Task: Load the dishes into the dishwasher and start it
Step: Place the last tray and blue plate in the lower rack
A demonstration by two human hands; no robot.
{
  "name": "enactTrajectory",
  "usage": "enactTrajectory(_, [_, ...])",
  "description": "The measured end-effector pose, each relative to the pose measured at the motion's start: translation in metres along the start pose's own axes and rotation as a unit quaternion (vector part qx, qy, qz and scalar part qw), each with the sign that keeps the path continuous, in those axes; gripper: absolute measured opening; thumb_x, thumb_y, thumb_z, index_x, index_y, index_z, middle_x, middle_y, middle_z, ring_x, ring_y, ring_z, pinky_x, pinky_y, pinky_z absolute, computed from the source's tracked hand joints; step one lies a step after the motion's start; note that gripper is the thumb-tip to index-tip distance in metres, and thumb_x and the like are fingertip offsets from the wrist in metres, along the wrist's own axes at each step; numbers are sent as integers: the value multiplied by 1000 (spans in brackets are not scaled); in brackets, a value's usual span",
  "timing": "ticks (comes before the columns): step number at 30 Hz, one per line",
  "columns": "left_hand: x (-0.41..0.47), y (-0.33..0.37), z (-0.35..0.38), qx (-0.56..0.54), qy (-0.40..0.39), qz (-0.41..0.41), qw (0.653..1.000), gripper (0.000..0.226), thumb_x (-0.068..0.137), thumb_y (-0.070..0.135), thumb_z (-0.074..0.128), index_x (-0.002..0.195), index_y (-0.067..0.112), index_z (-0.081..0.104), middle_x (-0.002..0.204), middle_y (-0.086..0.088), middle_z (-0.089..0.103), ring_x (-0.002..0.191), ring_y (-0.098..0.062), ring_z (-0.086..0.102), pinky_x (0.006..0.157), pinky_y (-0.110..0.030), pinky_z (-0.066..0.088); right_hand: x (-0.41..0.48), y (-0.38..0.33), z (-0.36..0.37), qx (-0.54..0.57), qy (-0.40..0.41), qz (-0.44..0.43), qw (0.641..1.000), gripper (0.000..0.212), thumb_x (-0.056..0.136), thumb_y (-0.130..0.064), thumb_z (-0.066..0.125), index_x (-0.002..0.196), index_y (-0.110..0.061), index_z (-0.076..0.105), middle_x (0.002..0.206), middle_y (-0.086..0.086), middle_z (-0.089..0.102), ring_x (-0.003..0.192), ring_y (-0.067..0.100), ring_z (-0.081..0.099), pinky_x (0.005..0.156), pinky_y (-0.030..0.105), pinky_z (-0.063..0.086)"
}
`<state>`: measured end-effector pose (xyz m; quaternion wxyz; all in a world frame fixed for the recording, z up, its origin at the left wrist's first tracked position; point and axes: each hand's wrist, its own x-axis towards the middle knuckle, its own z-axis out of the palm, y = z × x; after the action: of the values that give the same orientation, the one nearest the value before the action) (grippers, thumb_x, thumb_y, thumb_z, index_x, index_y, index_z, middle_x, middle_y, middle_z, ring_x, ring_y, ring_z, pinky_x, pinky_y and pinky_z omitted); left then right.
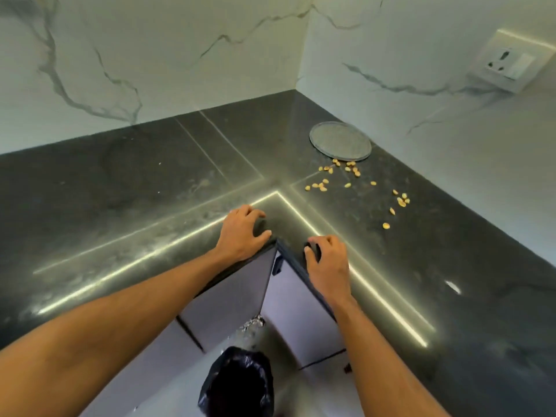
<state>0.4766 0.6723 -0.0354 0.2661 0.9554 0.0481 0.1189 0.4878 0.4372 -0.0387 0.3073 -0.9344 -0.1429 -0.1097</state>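
Inner corner of an L-shaped dark stone countertop, seen from above. Its two front edges meet at a point directly between your hands. The left run of the counter is bare stone back to the marbled wall. On the right run, a round metal plate lies flat, close to the right wall and well beyond your reach as the hands now lie. Scattered peanuts spread from the plate's near rim toward the front edge. A wall socket sits above the right run. Your left hand rests palm-down over the left edge, fingers bent with their tips on the stone and the thumb at the corner point; it holds nothing. Your right hand lies over the right edge, fingers bent onto the surface, and no object is visible in it. Both forearms reach forward almost straight and converge on the corner. Below the edges stand grey cabinet doors, and a bin lined with a black bag stands on the floor between your arms.
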Motion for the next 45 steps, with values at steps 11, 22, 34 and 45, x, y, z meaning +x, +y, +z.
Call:
enactTrajectory(11, [167,31,63,120,33,-49,991,53,86,60,47,120,21,57,119,-1,52,114,-24,49,110,-49,34,170,71,14,88,70,118,987,25,96,-31,59,118,-20,65,114,-3,55,107,17,47,83,27,39])
enactTrajectory(22, [216,26,78,156,13,-109,982,68,90,64,34,145,24,36,157,-9,29,148,-27,20,121,-54,10,343,133,-7,-44,78,173,981,50,93,-37,61,139,-17,52,134,11,51,123,30,45,99,42,42])
enactTrajectory(34, [218,27,75,172,-6,-126,977,74,90,71,29,150,28,29,162,-6,20,151,-24,12,122,-54,6,415,144,11,54,-83,317,943,37,72,-22,61,107,-12,69,117,16,63,104,37,60,80,42,50])
enactTrajectory(45, [218,29,72,167,-12,-129,977,74,89,70,31,150,28,31,162,-7,21,151,-24,12,122,-54,6,423,110,4,235,5,371,898,24,90,1,56,88,-22,61,86,-2,54,68,17,49,66,31,49])
